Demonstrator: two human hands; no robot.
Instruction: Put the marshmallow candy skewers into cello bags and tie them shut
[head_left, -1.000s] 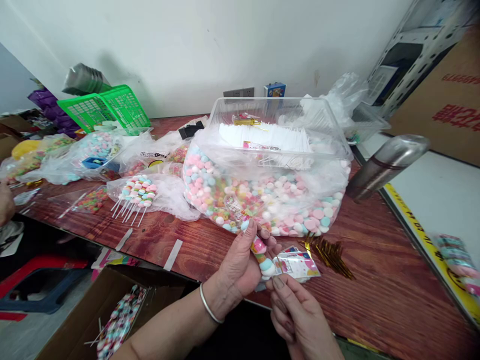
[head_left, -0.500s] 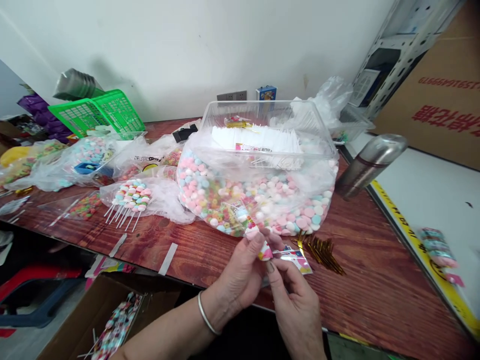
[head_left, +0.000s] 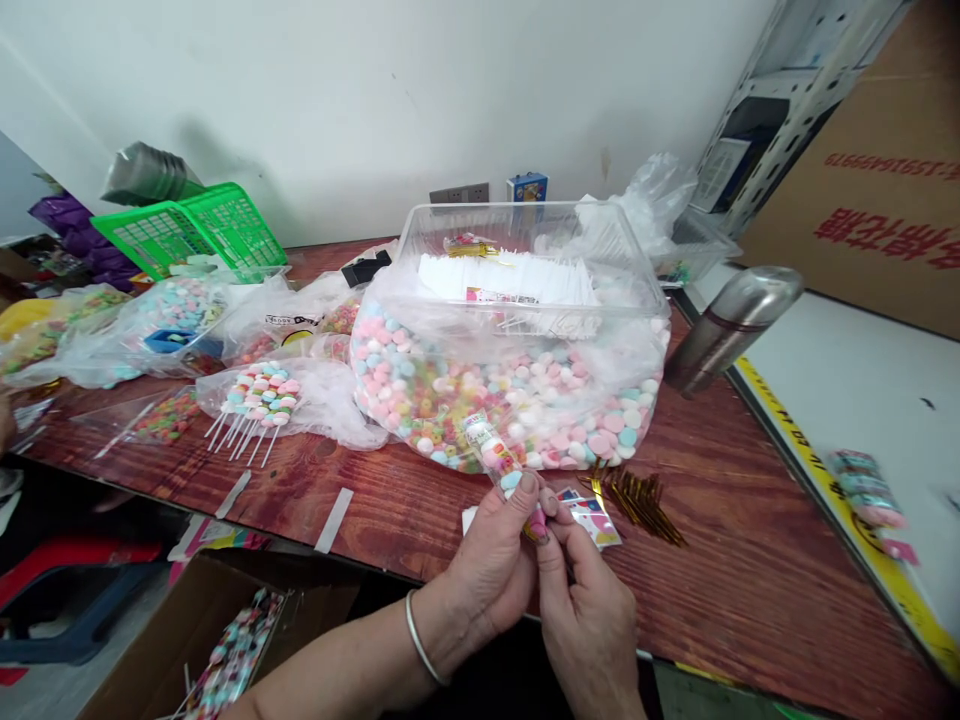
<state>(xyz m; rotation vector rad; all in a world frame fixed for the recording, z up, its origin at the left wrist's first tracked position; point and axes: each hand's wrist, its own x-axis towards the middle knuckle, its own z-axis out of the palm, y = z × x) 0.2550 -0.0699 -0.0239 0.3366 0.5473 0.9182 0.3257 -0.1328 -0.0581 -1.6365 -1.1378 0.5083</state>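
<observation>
My left hand (head_left: 491, 555) grips a skewer of pastel candies in a clear sleeve (head_left: 495, 455), which slants up toward a big clear bag of loose candies (head_left: 510, 395). My right hand (head_left: 581, 600) pinches the lower end of the same sleeve, fingers pressed together against the left thumb. A small printed bag (head_left: 596, 520) and a bunch of gold twist ties (head_left: 637, 497) lie on the wooden table (head_left: 750, 570) just beyond my hands. A silver bangle circles my left wrist.
A clear tub of white sticks (head_left: 525, 270) sits behind the candy bag. Finished skewers (head_left: 259, 400) lie on plastic at left, near green baskets (head_left: 195, 225). A steel flask (head_left: 731, 325) stands at right. A cardboard box (head_left: 217, 640) with skewers sits below the table edge.
The candy skewer has slid deeper into my left hand, and my right hand has risen from near the small printed bag to pinch the sleeve's lower end.
</observation>
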